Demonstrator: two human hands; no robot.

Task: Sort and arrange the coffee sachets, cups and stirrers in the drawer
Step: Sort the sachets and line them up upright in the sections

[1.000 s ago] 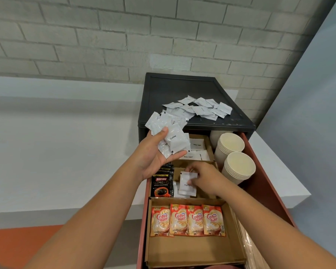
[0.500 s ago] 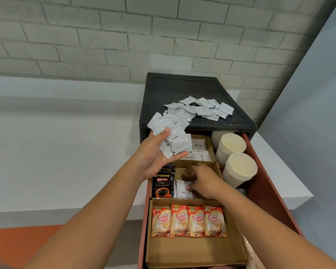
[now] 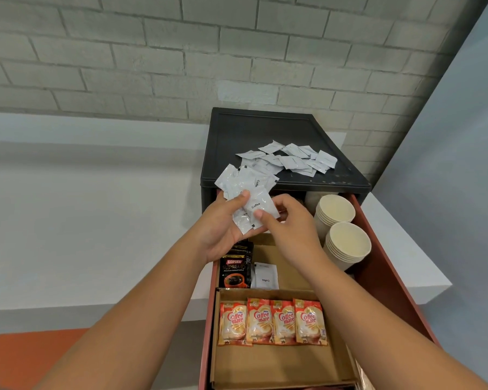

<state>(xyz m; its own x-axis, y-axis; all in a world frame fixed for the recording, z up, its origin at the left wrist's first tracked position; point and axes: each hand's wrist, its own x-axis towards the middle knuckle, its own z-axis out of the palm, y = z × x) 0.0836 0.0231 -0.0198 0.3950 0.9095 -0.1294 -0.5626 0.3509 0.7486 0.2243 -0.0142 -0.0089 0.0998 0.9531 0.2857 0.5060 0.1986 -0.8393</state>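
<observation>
My left hand (image 3: 220, 233) holds a fanned bunch of white coffee sachets (image 3: 244, 185) above the open red drawer (image 3: 383, 266). My right hand (image 3: 289, 223) pinches the front sachet marked "Coffee" (image 3: 261, 205) of that bunch. Below, a white coffee sachet (image 3: 265, 277) stands in a cardboard compartment beside black Kopiko sachets (image 3: 235, 270). Several Coffee mate sachets (image 3: 272, 322) stand in a row in the front cardboard tray (image 3: 279, 367). Two stacks of paper cups (image 3: 345, 243) sit at the drawer's right. No stirrers are visible.
A heap of loose white sachets (image 3: 293, 160) lies on top of the black cabinet (image 3: 251, 130). A white ledge (image 3: 82, 220) runs left and right of the cabinet, below a grey brick wall. Orange floor (image 3: 17, 358) shows at the lower left.
My right hand left the white sachet in the cardboard compartment, rose from the drawer and now pinches the front sachet of the bunch. My left hand stayed roughly in place.
</observation>
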